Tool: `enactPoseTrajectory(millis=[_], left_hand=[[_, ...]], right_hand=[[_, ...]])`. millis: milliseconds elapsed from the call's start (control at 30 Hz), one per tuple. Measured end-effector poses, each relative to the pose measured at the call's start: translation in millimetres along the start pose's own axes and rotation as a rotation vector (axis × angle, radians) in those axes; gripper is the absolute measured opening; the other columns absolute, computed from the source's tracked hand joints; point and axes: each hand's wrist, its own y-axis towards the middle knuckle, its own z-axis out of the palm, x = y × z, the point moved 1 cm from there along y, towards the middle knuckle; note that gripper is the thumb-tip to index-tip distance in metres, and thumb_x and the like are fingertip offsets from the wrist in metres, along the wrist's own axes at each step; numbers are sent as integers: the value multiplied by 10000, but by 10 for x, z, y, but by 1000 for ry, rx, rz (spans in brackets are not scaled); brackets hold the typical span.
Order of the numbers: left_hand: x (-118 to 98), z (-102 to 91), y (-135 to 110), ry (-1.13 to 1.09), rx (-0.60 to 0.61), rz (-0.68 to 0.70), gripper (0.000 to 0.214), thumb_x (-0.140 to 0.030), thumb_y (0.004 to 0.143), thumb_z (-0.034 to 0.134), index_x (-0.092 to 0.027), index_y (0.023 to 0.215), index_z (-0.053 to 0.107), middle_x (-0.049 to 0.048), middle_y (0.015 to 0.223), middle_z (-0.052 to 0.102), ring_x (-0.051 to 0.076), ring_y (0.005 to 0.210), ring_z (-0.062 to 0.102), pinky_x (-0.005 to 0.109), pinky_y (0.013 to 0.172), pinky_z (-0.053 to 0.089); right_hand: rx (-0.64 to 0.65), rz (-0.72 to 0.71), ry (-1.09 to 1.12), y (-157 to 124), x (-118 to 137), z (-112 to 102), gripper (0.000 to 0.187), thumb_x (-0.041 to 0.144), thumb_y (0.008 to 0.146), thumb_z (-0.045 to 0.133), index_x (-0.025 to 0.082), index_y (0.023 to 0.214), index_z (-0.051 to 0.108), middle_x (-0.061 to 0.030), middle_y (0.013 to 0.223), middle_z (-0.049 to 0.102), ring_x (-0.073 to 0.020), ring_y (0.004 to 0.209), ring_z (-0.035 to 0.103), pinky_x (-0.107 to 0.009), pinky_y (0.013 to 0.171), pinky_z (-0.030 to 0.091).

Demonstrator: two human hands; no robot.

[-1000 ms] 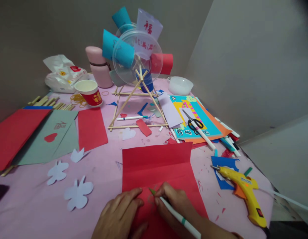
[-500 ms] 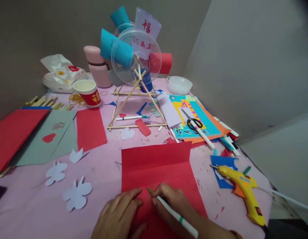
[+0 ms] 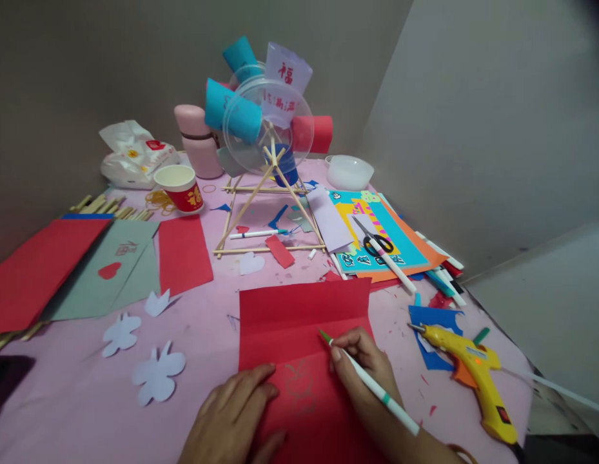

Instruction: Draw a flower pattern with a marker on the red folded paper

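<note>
A folded sheet of red paper (image 3: 304, 306) lies in front of me, with a faint drawn outline on its lower half. My left hand (image 3: 236, 409) rests flat on the sheet's left side, fingers stretched out and holding nothing. In my right hand (image 3: 364, 374) is a white marker (image 3: 376, 390) with a green tip and a green band. The tip points up and left, over the paper just above the drawing; whether it touches cannot be made out. White flower cutouts (image 3: 158, 372) lie to the left of my left hand.
Behind the paper stands a stick-frame wheel (image 3: 274, 161) hung with coloured paper cups. A yellow glue gun (image 3: 466, 351) lies at right, scissors (image 3: 374, 240) on stacked paper. At left are a red paper cup (image 3: 183, 193), a pink bottle (image 3: 200, 145) and grey paper (image 3: 120, 258).
My right hand has moved up and right with the marker, uncovering the drawn outline on the red paper. My left hand stays in place. The view has tilted slightly upward.
</note>
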Motion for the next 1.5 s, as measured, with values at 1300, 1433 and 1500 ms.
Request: enactPoseTrajectory(millis=[1300,1433,1500], left_hand=[[-120,-307,289,-840,98,-493,248,-386,784,561,-236,958,469,2,860,646,216,783,627,315,684,489],[-72,-308,404,-1261,-97,-665,617,-425,697,711,-223,1201,417,33,907,681,234,879,651,334,776,491],[-46,-288,479,-1363,-151,-741,757,-449,656,753,-212,1274,386,12,752,679,218,676,660,306,611,503]], right_hand=[[197,-457,-367,-31,228,-382,237,104,758,599,207,952,512,-47,914,598,-218,835,559,-326,748,447],[89,-264,163,38,251,-427,137,241,788,611,225,830,482,14,777,590,-172,714,556,-263,660,426],[30,-199,420,96,201,-420,215,294,766,659,233,804,457,31,752,586,-159,689,554,-249,648,423]])
